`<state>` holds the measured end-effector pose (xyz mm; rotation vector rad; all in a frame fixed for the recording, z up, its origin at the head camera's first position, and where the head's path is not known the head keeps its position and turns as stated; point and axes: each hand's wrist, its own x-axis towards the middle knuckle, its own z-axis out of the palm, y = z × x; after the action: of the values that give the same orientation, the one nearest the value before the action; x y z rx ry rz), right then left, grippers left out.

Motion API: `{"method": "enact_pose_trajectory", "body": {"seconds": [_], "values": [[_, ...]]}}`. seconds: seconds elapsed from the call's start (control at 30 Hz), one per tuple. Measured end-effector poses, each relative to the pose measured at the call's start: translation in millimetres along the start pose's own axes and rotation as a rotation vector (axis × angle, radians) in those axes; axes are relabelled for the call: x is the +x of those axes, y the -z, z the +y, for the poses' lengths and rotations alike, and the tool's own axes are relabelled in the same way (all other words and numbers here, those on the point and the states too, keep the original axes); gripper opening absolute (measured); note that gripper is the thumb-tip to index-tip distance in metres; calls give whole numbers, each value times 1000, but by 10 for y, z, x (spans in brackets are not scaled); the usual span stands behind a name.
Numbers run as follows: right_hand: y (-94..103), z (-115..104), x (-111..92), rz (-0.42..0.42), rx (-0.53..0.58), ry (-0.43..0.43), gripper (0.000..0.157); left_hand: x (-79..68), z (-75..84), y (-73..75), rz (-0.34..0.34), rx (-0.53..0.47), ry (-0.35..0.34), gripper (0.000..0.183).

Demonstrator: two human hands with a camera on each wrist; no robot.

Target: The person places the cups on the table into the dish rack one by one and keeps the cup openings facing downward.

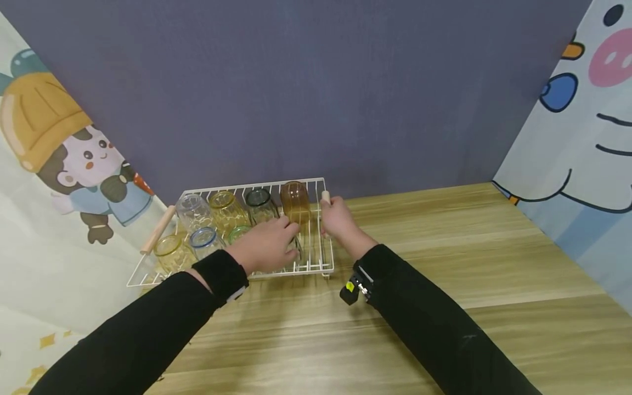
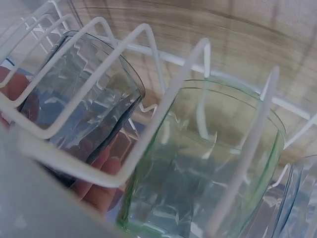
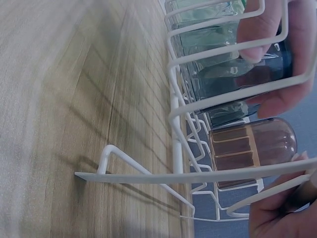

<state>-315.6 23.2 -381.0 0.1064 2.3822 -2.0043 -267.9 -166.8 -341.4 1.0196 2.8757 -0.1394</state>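
Observation:
A white wire rack [image 1: 316, 271] with wooden handles holds several glasses. My left hand [image 1: 266, 244] reaches over its front row and holds a smoky dark glass [image 2: 81, 94], with fingers and thumb around its sides; in the head view the hand hides most of it. Next to it stands a green-tinted glass [image 2: 203, 158]. My right hand [image 1: 339, 219] grips the right wooden handle [image 1: 325, 196]. An amber-brown glass [image 1: 295, 202] stands in the back row near that handle, apart from both hands.
Clear [image 1: 193, 211], yellow [image 1: 227, 211] and dark [image 1: 260, 204] glasses fill the rest of the back row. A yellow glass [image 1: 174, 253] and a blue-rimmed glass [image 1: 205, 241] stand in front. The left handle [image 1: 159, 227] is near the side wall; a grey-blue panel [image 1: 316, 99] rises behind the wooden table [image 1: 444, 230].

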Motion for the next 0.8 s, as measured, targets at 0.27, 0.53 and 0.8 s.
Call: {"method": "enact_pose_trajectory", "body": {"seconds": [0.27,0.53,0.8], "values": [[-4,4,-2,5,-5,4,44,6,14,9,3,-16,1,56],[-10,-9,-10,10,-18,28,45,17,23,6,41,-18,-21,56],[-17,-16,-4,4,-15,16,45,-31,35,101,85,-29,-30,54]]}}
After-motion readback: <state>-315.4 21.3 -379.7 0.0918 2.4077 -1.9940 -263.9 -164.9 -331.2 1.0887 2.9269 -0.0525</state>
